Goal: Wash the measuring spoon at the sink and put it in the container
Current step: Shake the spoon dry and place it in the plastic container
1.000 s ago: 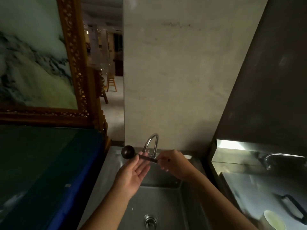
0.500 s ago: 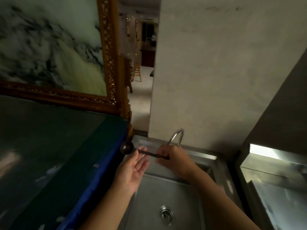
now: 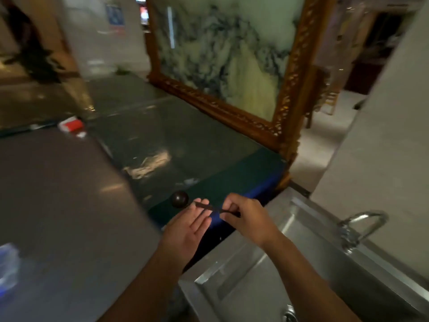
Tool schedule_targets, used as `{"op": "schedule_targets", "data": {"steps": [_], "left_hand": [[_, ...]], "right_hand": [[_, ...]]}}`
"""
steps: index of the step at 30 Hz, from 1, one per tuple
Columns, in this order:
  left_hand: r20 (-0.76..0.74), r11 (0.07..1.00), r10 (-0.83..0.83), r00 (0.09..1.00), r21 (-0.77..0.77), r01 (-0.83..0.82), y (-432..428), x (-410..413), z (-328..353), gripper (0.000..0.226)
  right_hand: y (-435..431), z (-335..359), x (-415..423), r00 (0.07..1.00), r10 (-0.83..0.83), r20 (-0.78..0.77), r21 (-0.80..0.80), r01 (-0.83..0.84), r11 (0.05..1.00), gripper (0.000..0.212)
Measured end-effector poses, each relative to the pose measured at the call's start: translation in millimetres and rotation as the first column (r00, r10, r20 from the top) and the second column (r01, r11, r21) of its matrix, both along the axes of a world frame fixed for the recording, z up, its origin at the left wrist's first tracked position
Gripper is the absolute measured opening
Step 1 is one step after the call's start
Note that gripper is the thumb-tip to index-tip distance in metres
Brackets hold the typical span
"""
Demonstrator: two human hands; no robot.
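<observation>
The measuring spoon point(image 3: 180, 199) is dark, with a round bowl and a thin handle pointing right. My right hand point(image 3: 246, 217) pinches the end of that handle. My left hand point(image 3: 189, 228) is flat, palm up, just under the handle with its fingertips touching it. Both hands hover over the blue counter edge, left of the steel sink point(image 3: 267, 282). The curved tap point(image 3: 362, 226) stands at the sink's far right. No container is clearly in view.
A glass-topped dark counter point(image 3: 151, 145) spreads to the left, with a red and white box point(image 3: 70, 126) at its far end. A carved wooden frame point(image 3: 290, 89) holding a marble panel stands behind the counter. Something blurred and blue point(image 3: 8, 263) lies at the left edge.
My view has swung left, away from the sink and over the counter. Both hands moved left with the spoon, from above the basin to the counter edge; the grip is unchanged.
</observation>
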State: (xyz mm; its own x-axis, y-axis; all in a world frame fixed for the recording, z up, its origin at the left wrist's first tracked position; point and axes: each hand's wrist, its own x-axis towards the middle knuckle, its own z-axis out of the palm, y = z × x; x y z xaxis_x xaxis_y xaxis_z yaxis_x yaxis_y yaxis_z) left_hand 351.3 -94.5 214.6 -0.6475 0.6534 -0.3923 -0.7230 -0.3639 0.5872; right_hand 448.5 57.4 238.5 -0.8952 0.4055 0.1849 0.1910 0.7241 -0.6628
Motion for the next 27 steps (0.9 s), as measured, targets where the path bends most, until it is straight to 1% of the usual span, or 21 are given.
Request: {"op": "schedule_targets", "data": {"steps": [3, 6, 10, 13, 16, 19, 21, 22, 24, 27], "left_hand": [[0.025, 0.989, 0.146, 0.989, 0.007, -0.146, -48.3, -9.8, -2.9, 0.026], [0.053, 0.961, 0.278, 0.959, -0.016, -0.278, -91.5, -14.4, -5.1, 0.021], [0.075, 0.905, 0.425, 0.902, -0.032, -0.424, -159.5, -16.3, -7.4, 0.018], [0.055, 0.857, 0.515, 0.856, -0.040, -0.513, -217.4, -17.2, -8.9, 0.019], [0.052, 0.808, 0.589, 0.807, -0.036, -0.588, -269.2, -19.9, -11.0, 0.019], [0.050, 0.769, 0.639, 0.767, -0.023, -0.639, -325.3, -22.4, -10.3, 0.019], [0.068, 0.736, 0.677, 0.733, -0.023, -0.677, -363.1, -22.7, -13.0, 0.019], [0.068, 0.723, 0.690, 0.720, -0.013, -0.691, -394.4, -23.5, -13.1, 0.019], [0.082, 0.716, 0.697, 0.712, -0.012, -0.698, -415.7, -22.3, -12.1, 0.020], [0.062, 0.696, 0.717, 0.694, 0.004, -0.718, -464.3, -23.9, -12.5, 0.022]], "right_hand": [[-32.8, -6.0, -31.9, 0.984, 0.177, -0.008, 0.008, -0.177, 0.984, 0.018], [-68.5, -8.9, -57.8, 0.955, 0.295, -0.001, 0.052, -0.295, 0.954, 0.016], [-129.3, -9.5, -88.7, 0.896, 0.444, 0.006, 0.129, -0.441, 0.888, 0.011], [-184.9, -7.7, -107.6, 0.829, 0.559, 0.008, 0.213, -0.547, 0.809, 0.013], [-239.4, -5.4, -122.1, 0.784, 0.620, -0.008, 0.254, -0.598, 0.760, 0.008], [-298.9, -8.0, -133.1, 0.762, 0.647, -0.017, 0.297, -0.614, 0.731, 0.005], [-338.2, -13.2, -137.6, 0.758, 0.652, -0.014, 0.306, -0.618, 0.725, 0.008], [-371.1, -15.8, -142.8, 0.754, 0.656, -0.021, 0.320, -0.617, 0.719, 0.009], [-394.1, -20.8, -144.0, 0.767, 0.641, -0.024, 0.328, -0.600, 0.730, 0.010], [-444.5, -25.6, -152.4, 0.768, 0.638, -0.051, 0.334, -0.589, 0.736, 0.009]]}}
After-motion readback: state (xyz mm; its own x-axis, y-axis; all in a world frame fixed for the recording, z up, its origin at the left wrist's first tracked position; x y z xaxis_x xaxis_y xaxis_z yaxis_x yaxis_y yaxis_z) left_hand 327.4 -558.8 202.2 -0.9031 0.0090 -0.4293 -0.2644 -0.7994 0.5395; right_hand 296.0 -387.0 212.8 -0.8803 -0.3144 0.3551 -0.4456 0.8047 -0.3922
